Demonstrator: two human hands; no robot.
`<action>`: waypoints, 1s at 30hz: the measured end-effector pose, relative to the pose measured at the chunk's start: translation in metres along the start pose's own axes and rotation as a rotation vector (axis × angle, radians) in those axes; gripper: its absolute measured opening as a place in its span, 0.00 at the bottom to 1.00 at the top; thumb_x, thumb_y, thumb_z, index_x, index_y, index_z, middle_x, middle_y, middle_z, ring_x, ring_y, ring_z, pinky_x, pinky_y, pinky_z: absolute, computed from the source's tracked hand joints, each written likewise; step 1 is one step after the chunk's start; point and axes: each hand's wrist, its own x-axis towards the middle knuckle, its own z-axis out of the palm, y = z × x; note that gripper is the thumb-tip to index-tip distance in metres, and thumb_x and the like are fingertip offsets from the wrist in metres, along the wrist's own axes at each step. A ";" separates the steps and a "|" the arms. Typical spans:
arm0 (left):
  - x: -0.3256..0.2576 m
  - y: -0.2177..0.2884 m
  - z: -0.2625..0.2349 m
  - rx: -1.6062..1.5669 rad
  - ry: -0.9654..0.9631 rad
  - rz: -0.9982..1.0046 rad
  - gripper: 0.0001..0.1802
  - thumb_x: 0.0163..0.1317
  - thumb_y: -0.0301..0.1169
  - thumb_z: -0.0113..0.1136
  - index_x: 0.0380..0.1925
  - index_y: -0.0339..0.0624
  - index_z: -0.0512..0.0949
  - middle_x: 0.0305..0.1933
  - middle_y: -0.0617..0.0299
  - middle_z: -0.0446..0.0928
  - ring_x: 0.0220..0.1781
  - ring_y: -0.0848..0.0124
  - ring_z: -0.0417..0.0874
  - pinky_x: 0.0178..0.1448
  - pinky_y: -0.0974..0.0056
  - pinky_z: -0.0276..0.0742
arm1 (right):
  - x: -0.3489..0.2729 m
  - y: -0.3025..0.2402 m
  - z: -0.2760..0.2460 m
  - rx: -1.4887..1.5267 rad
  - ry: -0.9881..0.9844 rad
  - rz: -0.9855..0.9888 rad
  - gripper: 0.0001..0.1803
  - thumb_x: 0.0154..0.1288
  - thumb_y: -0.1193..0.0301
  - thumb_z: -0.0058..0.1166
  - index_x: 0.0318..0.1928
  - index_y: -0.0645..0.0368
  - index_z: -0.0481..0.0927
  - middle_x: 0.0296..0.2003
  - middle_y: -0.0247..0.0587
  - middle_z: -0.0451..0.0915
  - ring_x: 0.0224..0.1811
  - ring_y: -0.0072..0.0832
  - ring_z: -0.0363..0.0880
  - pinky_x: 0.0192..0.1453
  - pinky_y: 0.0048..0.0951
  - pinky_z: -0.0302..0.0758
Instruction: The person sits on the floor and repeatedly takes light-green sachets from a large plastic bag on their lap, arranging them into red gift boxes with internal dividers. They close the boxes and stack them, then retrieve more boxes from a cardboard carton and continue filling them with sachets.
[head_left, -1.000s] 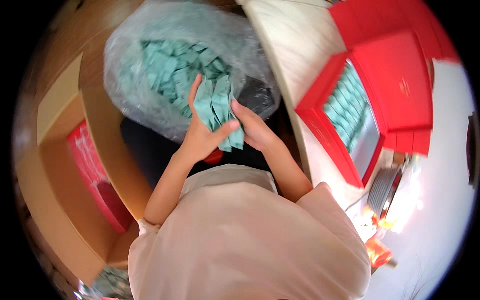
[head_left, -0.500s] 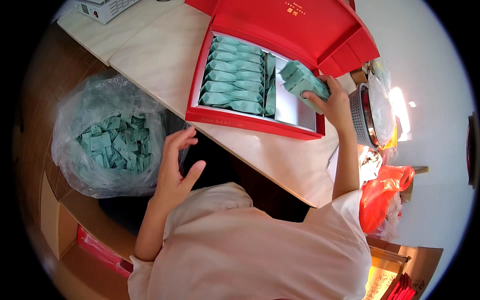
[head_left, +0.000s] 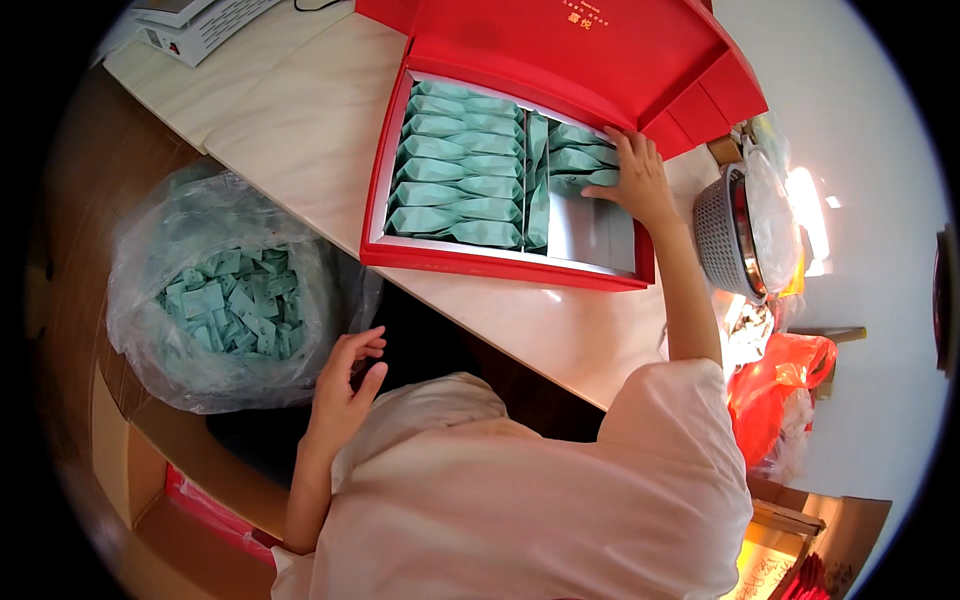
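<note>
The table (head_left: 300, 130) is the largest item: a pale surface running from upper left to the lower right. On it sits the red box (head_left: 500, 262), lid open and leaning back. Its left compartment is filled with green packets (head_left: 455, 190) in stacked rows. A few packets stand on edge along the divider. The right compartment holds only a few packets at its far end; the rest shows bare lining.

Below the table edge, to my left, a clear plastic bag (head_left: 200, 370) stands open, with loose green packets (head_left: 232, 310) inside.

A grey basket (head_left: 722, 235) sits just beside the box on the right; a red bag (head_left: 785, 385) lies below it.

My right hand (head_left: 632, 180) is flat, fingers spread, pressing on the packets at the far end of the right compartment. My left hand (head_left: 345, 385) is open, holding nothing, just beside the bag's rim. The two hands are well apart.
</note>
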 end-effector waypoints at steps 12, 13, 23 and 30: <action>-0.007 -0.053 -0.028 -0.007 0.106 -0.061 0.20 0.65 0.29 0.54 0.57 0.43 0.70 0.49 0.55 0.75 0.50 0.67 0.78 0.56 0.63 0.72 | -0.038 -0.209 -0.062 0.794 0.553 -0.009 0.10 0.59 0.79 0.55 0.43 0.63 0.77 0.38 0.48 0.78 0.38 0.40 0.76 0.46 0.37 0.73; -0.012 -0.057 -0.034 -0.016 0.116 -0.088 0.20 0.65 0.29 0.55 0.57 0.43 0.70 0.49 0.55 0.75 0.50 0.66 0.78 0.56 0.63 0.72 | -0.038 -0.252 -0.059 1.023 0.583 -0.094 0.08 0.59 0.81 0.53 0.40 0.62 0.77 0.37 0.47 0.78 0.37 0.38 0.77 0.44 0.37 0.73; -0.101 -0.145 -0.080 -0.165 0.631 -0.329 0.19 0.65 0.28 0.53 0.56 0.41 0.70 0.48 0.53 0.76 0.49 0.66 0.78 0.55 0.63 0.73 | 0.033 -0.551 0.146 1.316 -0.610 -0.275 0.14 0.62 0.71 0.53 0.47 0.62 0.74 0.38 0.43 0.79 0.38 0.35 0.77 0.44 0.34 0.73; -0.126 -0.211 -0.104 -0.616 0.932 -0.406 0.16 0.70 0.34 0.50 0.54 0.40 0.71 0.47 0.60 0.76 0.47 0.74 0.76 0.53 0.69 0.71 | 0.100 -0.667 0.256 0.931 -0.560 -0.476 0.33 0.57 0.59 0.59 0.59 0.63 0.67 0.54 0.53 0.73 0.59 0.46 0.69 0.59 0.42 0.68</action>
